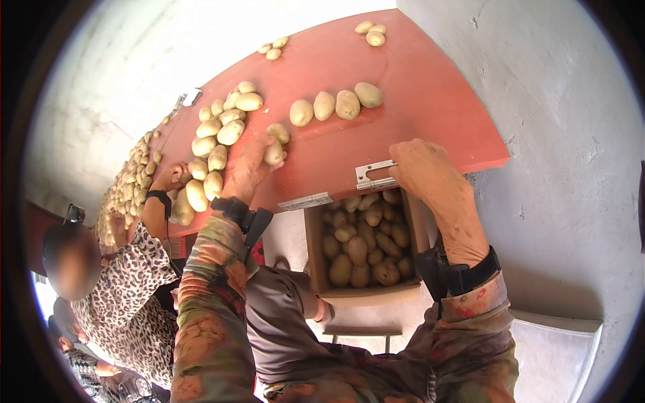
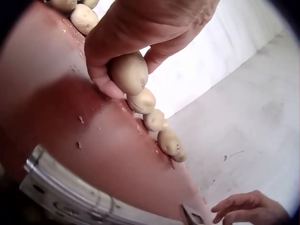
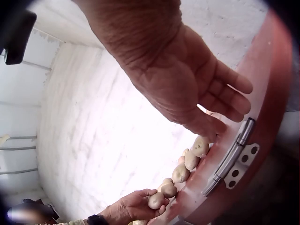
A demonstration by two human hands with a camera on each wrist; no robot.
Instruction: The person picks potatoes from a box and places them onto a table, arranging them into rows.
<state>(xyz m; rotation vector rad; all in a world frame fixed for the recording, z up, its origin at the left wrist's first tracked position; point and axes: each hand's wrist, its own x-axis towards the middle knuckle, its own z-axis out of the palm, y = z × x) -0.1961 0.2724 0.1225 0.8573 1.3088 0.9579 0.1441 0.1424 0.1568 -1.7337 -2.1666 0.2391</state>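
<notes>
My left hand (image 1: 248,171) grips a potato (image 1: 273,153) low over the red tabletop (image 1: 430,101). Thumb and fingers wrap the potato's sides in the left wrist view. Just behind it lies another loose potato (image 1: 278,132). A short row of several potatoes (image 1: 347,105) runs across the middle of the table. My right hand (image 1: 430,168) is by the table's front edge, near a metal hinge (image 1: 373,176). In the right wrist view the fingers of that hand (image 3: 187,77) are loosely extended and hold nothing.
A cardboard box (image 1: 366,293) of potatoes stands under the table edge. Many potatoes (image 1: 218,134) lie on the left, with a larger heap (image 1: 134,171) beyond. Small groups sit at the back. Another person (image 1: 121,289) works at my left; a grey wall (image 1: 551,134) bounds the right.
</notes>
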